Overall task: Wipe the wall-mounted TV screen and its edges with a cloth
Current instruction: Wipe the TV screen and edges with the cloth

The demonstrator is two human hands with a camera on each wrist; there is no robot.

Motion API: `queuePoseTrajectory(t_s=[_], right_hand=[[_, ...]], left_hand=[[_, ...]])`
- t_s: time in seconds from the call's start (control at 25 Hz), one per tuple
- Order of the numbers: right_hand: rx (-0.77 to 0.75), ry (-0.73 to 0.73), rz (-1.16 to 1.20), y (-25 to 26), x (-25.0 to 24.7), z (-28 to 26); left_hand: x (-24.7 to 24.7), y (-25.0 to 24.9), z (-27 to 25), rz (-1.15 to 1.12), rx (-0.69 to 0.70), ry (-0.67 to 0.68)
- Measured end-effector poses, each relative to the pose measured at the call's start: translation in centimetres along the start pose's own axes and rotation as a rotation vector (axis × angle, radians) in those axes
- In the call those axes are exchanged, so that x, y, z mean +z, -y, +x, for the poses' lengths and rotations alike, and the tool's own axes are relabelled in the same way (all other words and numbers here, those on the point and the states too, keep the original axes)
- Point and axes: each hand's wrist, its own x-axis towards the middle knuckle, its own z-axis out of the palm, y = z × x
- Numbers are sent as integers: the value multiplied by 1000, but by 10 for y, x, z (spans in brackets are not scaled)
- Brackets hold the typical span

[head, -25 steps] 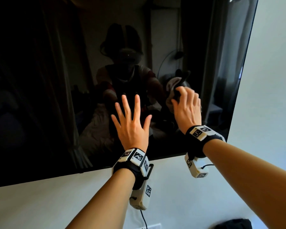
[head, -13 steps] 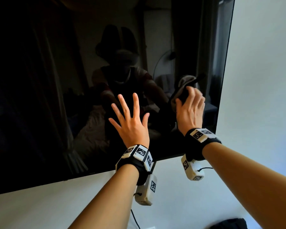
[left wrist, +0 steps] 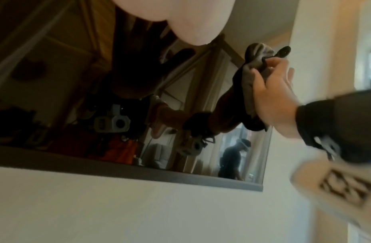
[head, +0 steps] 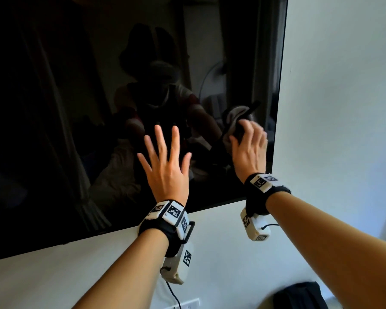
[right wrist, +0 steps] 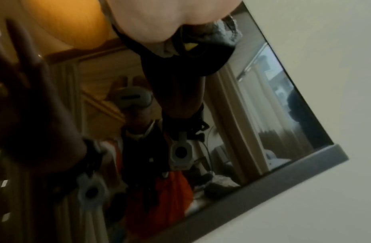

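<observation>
The black wall-mounted TV screen (head: 76, 108) fills the upper left of the head view; its right edge (head: 279, 108) runs down to the lower right corner. My right hand (head: 250, 150) grips a crumpled grey cloth (head: 227, 137) and presses it against the glass close to that edge. The left wrist view shows the cloth (left wrist: 247, 88) bunched under my right hand (left wrist: 273, 95), above the grey bottom bezel (left wrist: 138, 171). My left hand (head: 165, 166) is flat on the screen to the left, fingers straight and spread, holding nothing.
White wall (head: 343, 108) lies right of and beneath the TV. A wall outlet (head: 187, 305) with a black cable (head: 173, 294) sits low on the wall. A dark object (head: 299, 295) lies at the bottom right.
My right hand has slid the cloth to the right, nearer the TV's right edge. My left hand has stayed spread on the glass in about the same place.
</observation>
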Motion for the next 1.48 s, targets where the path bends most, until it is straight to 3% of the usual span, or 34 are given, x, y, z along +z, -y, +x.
queuePoseTrajectory(t_s=[0.08,0.12,0.16,0.28,0.32,0.44,0.48,0.64,0.68,0.8,0.84,0.88,1.0,1.04,1.16,1.2,1.32,1.36,1.48], right_hand=[[294,-91,26,-8,0,12],[358,-111,30,-7,2,9],[321,-100,23,-1,3,-1],[-37,10,24,-8,3,-29],[-37,11,24,-20,1,-23],[381,-103,47,-38,3,-9],[420,-119,46,-35,6,-18],[57,14,59,-35,6,-62],[58,5,60,-45,4,-58],[457,-130,118,-55,11,-55],[525,-141,133,-48,14,-63],[502,-123,127,-39,19,-76],[178,-6,98,-45,20,-104],[175,-3,75,-56,18,-101],[517,-113,110,-63,22,-98],[562,-125,118,-56,25,-104],[306,-45,89,-46,28,-129],[293,-36,83,-52,27,-128],[606,-146,91,-49,29,-118]], left_hand=[[4,-12,-9,30,89,48],[7,-17,-12,51,114,77],[10,-20,-14,70,129,104],[19,-22,-18,120,122,149],[21,-21,-19,141,119,149],[25,-20,-19,176,132,141],[26,-20,-20,178,132,139],[28,-17,-21,188,150,120],[28,-16,-20,195,153,116],[31,-15,-22,203,160,115],[31,-14,-23,206,166,110],[33,-14,-23,211,172,106],[33,-13,-23,191,173,103],[32,-13,-25,180,177,105],[33,-6,-47,209,261,108],[34,-1,-56,227,295,115],[36,21,-72,291,313,151],[36,27,-72,310,312,161],[39,35,-72,336,325,169]])
